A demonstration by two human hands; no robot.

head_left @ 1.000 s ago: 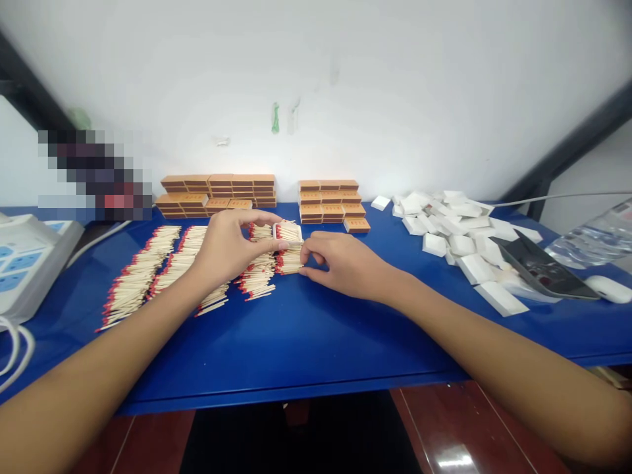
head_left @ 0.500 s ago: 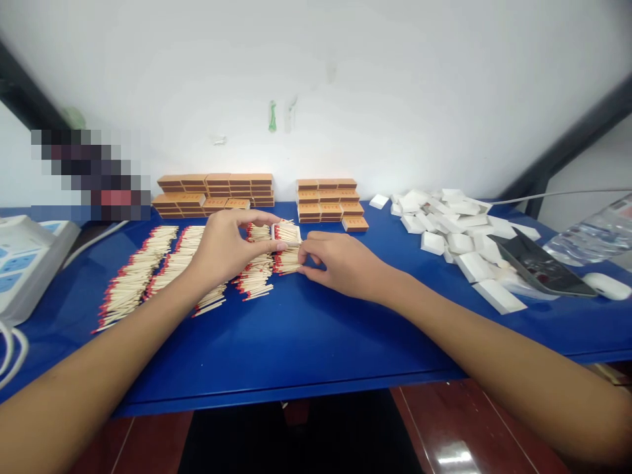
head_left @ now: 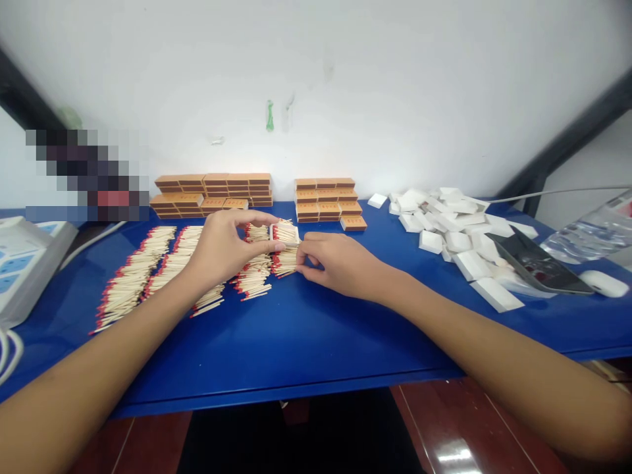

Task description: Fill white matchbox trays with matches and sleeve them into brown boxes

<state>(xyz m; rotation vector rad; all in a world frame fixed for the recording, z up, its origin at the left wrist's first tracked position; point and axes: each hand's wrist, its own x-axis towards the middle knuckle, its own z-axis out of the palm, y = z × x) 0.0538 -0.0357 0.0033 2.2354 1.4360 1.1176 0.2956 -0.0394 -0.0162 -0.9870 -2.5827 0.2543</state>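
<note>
Sitting near the centre of the frame, a small white tray (head_left: 286, 232) held a layer of red-tipped matches, tilted so that its open side faced the camera. The left hand (head_left: 222, 238) reached it from the left and pinched it, the thumb at the near edge and the fingers at the far edge. Just below the tray lay a short row of matches (head_left: 285, 265), heads to the left. The right hand (head_left: 340, 263) was at that row's right end, thumb and forefinger bent almost together and the other fingers curled; whether a match was caught between the tips, I could not tell.

Little had changed over the last second: the whole view had slid slightly leftward, while both hands kept nearly the same pose and the tray stayed in the left one's grip. To my judgement, that meant a slow, fine stage of the handling rather than a change of place.

Further out, at centre left, more match rows (head_left: 133, 280) spread in slanting bands, some partly behind the left hand and forearm. Behind them, along the wall, stood two stacks of orange matchboxes (head_left: 326, 195), a single matchbox (head_left: 353, 224) resting before the right-hand one. At right were heaped white trays (head_left: 459, 242), touching a dark flat device (head_left: 540, 260), with a white mouse (head_left: 604, 284) beside it. Everything rested on a blue table (head_left: 306, 349).
</note>
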